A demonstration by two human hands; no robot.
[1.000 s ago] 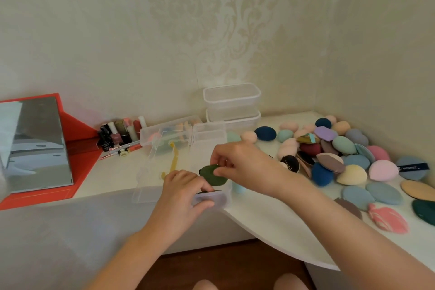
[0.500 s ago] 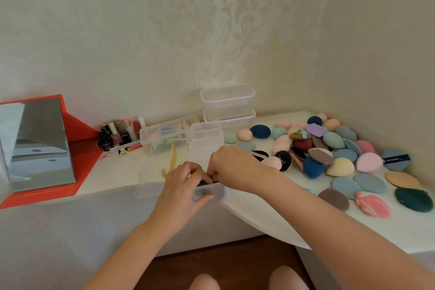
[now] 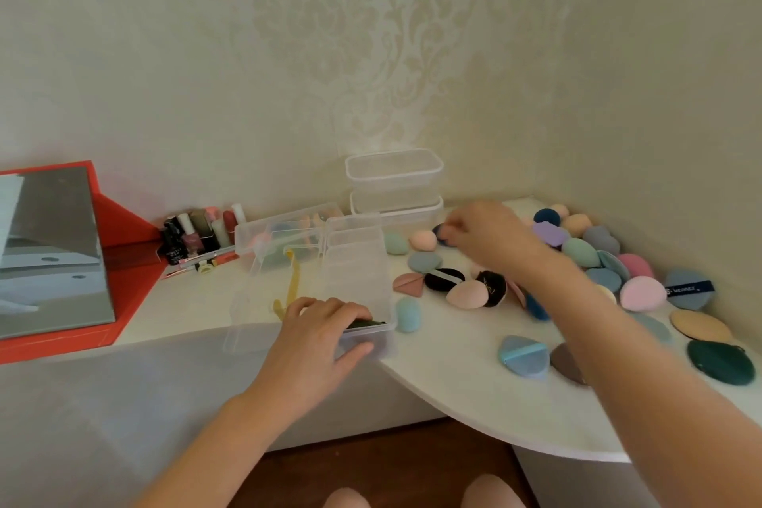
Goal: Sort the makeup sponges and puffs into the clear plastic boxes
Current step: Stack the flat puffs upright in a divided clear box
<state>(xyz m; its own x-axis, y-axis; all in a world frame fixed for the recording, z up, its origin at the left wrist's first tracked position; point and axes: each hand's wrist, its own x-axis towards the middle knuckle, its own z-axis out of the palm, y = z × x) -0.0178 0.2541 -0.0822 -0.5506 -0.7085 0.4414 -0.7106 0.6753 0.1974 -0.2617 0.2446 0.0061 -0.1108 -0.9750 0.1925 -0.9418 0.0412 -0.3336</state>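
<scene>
Your left hand [image 3: 317, 336] is clamped on the near end of the long clear box [image 3: 358, 276], thumb on the front wall, fingers over the dark green puff [image 3: 365, 324] that half a second ago both hands were pressing into it. Your right hand [image 3: 480, 235] has left the box and reached far right, fingertips closing on a dark blue sponge [image 3: 440, 233] just beside a peach one [image 3: 423, 240]; motion blur hides whether the grip is made. One piece is sorted, then, and the next pick has begun. The heap of sponges and puffs [image 3: 598, 260] still covers the right of the table [image 3: 453, 359], well apart from the box. Two empty boxes [image 3: 393, 184] stand stacked at the far wall, a filled one [image 3: 284, 235] left of them.
</scene>
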